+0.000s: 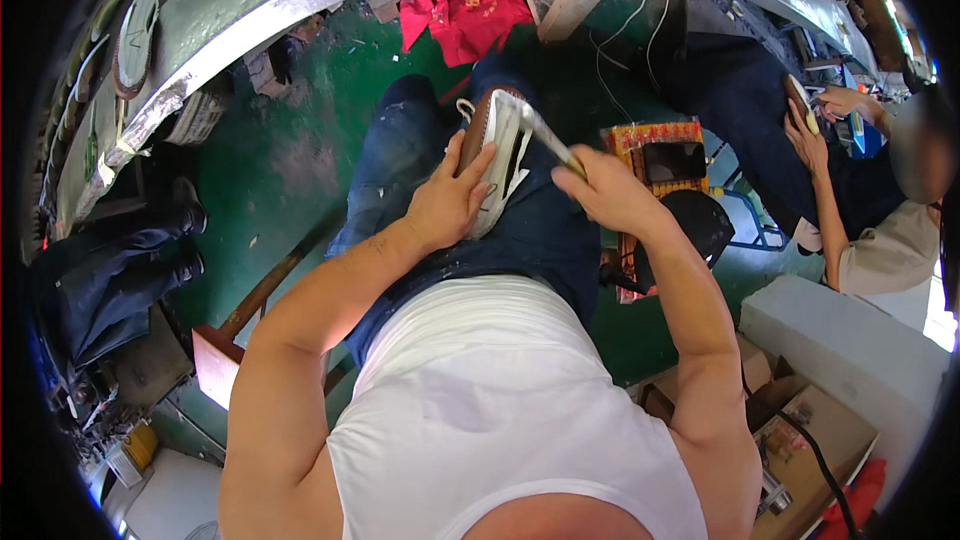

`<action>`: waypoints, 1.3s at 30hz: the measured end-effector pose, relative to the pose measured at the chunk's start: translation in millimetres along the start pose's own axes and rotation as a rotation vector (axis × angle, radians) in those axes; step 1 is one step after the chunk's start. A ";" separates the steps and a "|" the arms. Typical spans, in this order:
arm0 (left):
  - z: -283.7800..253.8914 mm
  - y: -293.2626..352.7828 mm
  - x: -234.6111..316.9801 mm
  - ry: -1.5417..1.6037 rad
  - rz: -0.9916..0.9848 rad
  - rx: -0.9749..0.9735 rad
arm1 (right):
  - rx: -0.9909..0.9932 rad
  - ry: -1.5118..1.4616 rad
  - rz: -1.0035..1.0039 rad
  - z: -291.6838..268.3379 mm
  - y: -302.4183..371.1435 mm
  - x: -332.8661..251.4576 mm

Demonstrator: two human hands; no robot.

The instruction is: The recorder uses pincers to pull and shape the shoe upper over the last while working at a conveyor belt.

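As left hand (445, 202) clasps brown-and-white shoe (508, 128) over blue-trousered lap (535, 250), right hand (608, 185) grips slim stick-like tool (549, 139), tip at shoe's far end, contact unclear. Shoe lies left of right grip, long axis pointing away from white-vested torso (480, 380); left hand nearer, touching.

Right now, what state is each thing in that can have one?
Held shoe: gripped by left hand
Tool: gripped by right hand, tip at held shoe
Phone: lying flat, screen dark
Red cloth: crumpled on floor
Cardboard box: open, things inside
Pale shoe: on bench, unheld
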State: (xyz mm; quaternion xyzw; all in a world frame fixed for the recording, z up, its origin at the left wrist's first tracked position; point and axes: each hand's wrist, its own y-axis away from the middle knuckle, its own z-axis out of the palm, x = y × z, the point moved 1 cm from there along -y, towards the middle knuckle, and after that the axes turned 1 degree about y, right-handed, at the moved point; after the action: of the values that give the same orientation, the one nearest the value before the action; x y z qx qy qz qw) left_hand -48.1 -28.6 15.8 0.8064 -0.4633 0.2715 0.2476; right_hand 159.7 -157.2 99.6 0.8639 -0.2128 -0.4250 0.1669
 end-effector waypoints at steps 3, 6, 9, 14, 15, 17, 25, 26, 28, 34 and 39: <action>-14.1 -9.4 20.9 -0.095 -0.007 -0.098 | 0.394 -0.169 -0.200 26.1 -14.3 12.4; -13.2 -0.5 18.2 -0.222 -0.053 -0.271 | 0.139 0.288 -0.100 44.6 -29.7 21.3; 4.0 23.2 -11.9 0.156 0.075 0.084 | 0.106 0.213 -0.075 33.0 -24.3 17.8; -35.0 9.1 -11.5 0.295 -0.283 -0.193 | 0.146 -0.314 0.032 11.7 -11.2 25.9; -59.6 0.2 5.6 0.147 -0.342 -0.287 | 0.190 -0.381 0.009 -2.0 -15.3 38.4; -96.8 -6.4 22.1 -0.023 -0.317 -0.223 | 0.294 -0.665 -0.152 -42.5 -17.3 23.0; -187.0 -31.3 59.9 0.497 0.241 -0.118 | 0.305 -0.992 -1.018 -227.4 -11.8 -78.6; -175.3 -39.2 55.2 0.573 0.219 -0.148 | 0.329 -0.980 -1.060 -241.5 -7.1 -78.8; -149.0 -51.0 53.4 0.790 0.152 -0.153 | 0.034 -1.089 -1.317 -258.6 5.4 -77.3; -47.4 -67.5 -24.6 0.989 -0.325 -0.124 | 0.229 -1.040 -0.439 -192.1 21.8 -64.5; -30.2 -7.1 -36.8 0.580 -0.234 0.052 | 0.024 -0.630 -0.040 -47.4 21.4 6.3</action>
State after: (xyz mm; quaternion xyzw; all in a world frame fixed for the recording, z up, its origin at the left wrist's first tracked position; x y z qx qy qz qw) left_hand -63.7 16.8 12.2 0.7490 -0.2705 0.4717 0.3785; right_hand 196.5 -173.6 133.1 0.6954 -0.2421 -0.6725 0.0742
